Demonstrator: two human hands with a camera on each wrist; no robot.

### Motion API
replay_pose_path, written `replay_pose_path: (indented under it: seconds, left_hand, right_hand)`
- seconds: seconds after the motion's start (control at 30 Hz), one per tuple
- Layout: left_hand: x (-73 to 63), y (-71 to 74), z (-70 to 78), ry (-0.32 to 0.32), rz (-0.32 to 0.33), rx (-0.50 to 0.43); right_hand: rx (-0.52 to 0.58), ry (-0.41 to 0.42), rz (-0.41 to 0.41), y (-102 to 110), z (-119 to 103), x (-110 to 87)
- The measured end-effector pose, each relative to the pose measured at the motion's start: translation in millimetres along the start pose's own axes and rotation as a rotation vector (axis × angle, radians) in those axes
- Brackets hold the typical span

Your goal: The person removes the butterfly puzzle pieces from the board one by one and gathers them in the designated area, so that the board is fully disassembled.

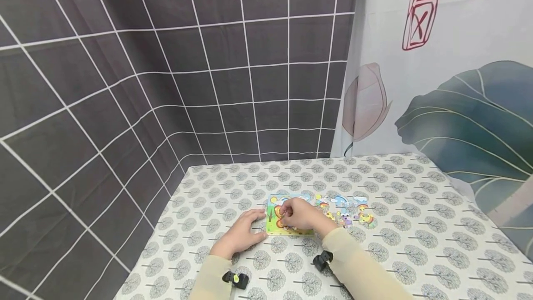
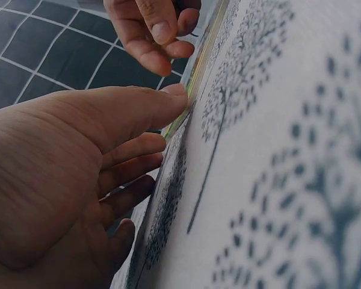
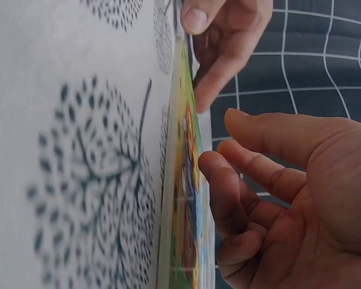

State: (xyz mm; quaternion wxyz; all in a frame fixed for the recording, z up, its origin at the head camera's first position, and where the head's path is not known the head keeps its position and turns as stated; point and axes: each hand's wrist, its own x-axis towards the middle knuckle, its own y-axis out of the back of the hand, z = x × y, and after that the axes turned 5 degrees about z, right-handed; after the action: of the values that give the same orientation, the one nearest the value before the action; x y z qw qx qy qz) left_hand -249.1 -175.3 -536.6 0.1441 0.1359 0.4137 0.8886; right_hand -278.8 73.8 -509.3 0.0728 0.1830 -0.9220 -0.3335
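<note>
A flat, colourful picture-puzzle board lies on the patterned cloth, showing a sun, a tree and green grass. My left hand rests at its left side, fingers straight, with the thumb at the near left corner; in the left wrist view the thumb touches the edge. Over the board's middle is my right hand, covering part of the picture. Its fingers bend loosely close to the board surface in the right wrist view. The thumb stands apart from them, and no piece shows between.
Several loose puzzle pieces lie to the right of the board, among them a yellow giraffe-like one. The table is covered with a tree-print cloth. A dark grid curtain and a white flowered curtain hang behind.
</note>
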Motion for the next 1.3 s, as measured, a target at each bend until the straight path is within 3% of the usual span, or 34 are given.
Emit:
replay_pose_path:
  seconds: [0.33, 0.53, 0.73, 1.0, 1.3]
  left_hand:
    - [0.3, 1.5, -3.5, -0.006, 0.001, -0.019]
    - [0.4, 1.9, -4.6, -0.020, 0.002, -0.018]
    - [-0.2, 2.7, -3.8, -0.007, 0.000, -0.030]
    - [-0.4, 1.7, -3.9, 0.015, -0.005, -0.022]
    - [0.3, 2.3, -2.4, -0.004, 0.002, -0.016]
  right_hand:
    - [0.004, -0.030, 0.002, -13, -5, 3.4]
    - [-0.043, 0.007, 0.014, -19, -6, 2.1]
    - [-0.043, 0.025, -0.025, -23, -4, 3.5]
    - [-0.076, 0.039, -0.046, -24, -6, 2.6]
    - [-0.043, 0.016, -0.016, -23, -3, 3.4]
